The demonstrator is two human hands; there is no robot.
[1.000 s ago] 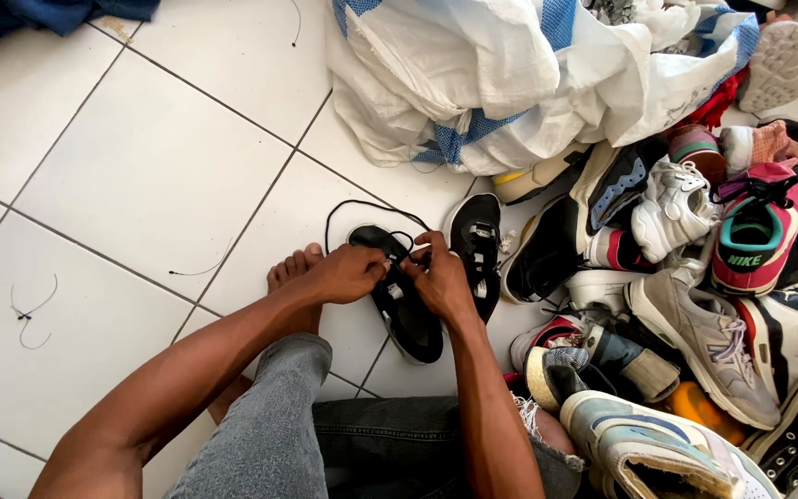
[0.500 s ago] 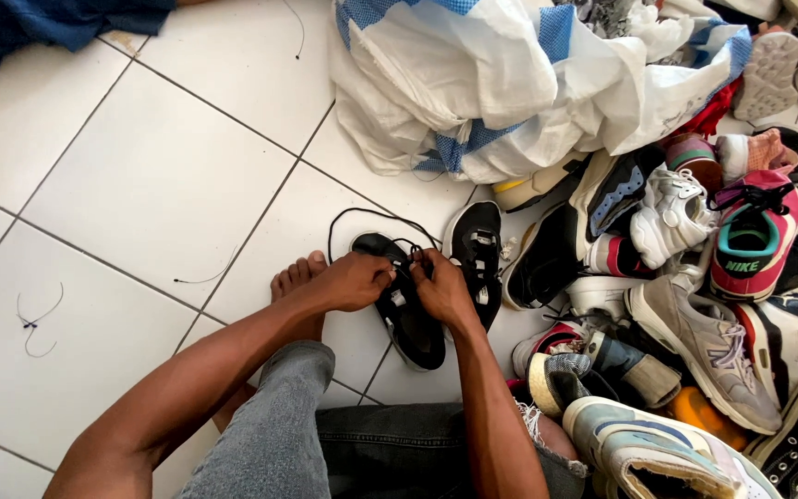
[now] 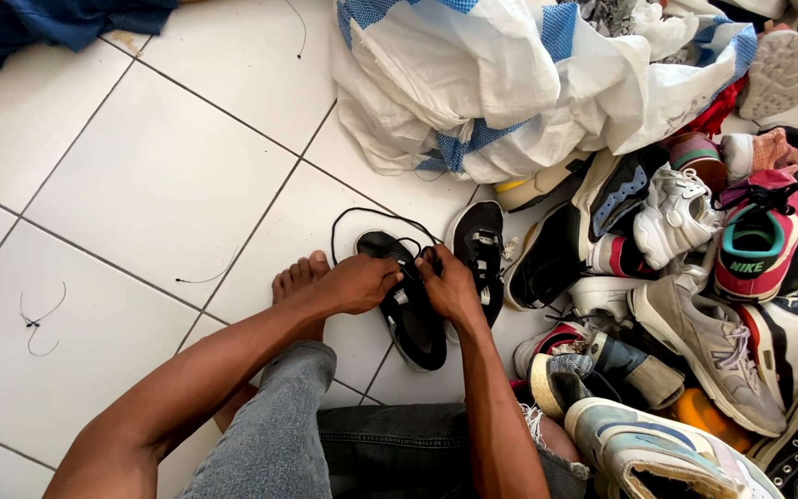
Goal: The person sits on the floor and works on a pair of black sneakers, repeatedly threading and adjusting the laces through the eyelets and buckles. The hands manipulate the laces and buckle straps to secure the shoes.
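Between your two hands, on the white tiled floor point(image 3: 168, 185), lies a black sneaker point(image 3: 415, 319). Its long axis runs from the laced end under your fingers down toward your knee, with the heel nearest you. Your left hand point(image 3: 355, 283) has its grip closed on the shoe's upper edge from the left side; your right hand point(image 3: 450, 286) is pinched together on the black lace point(image 3: 371, 217) at the shoe's top, from the right. Both hands sit about equally near the shoe, touching it. The lace loops away from your grip, out past your fingertips, and lies slack on the tile. Just beyond your right hand, a second black sneaker point(image 3: 480, 249) lies alongside the first, nearly parallel. Your bare foot point(image 3: 296, 282) rests just left of your left hand. Further right of your grip, a heap of mixed shoes point(image 3: 695, 314) crowds the floor; beyond it, a white and blue woven sack point(image 3: 519, 83) slumps. Left of your grip, stray threads point(image 3: 39, 319) lie on tile.
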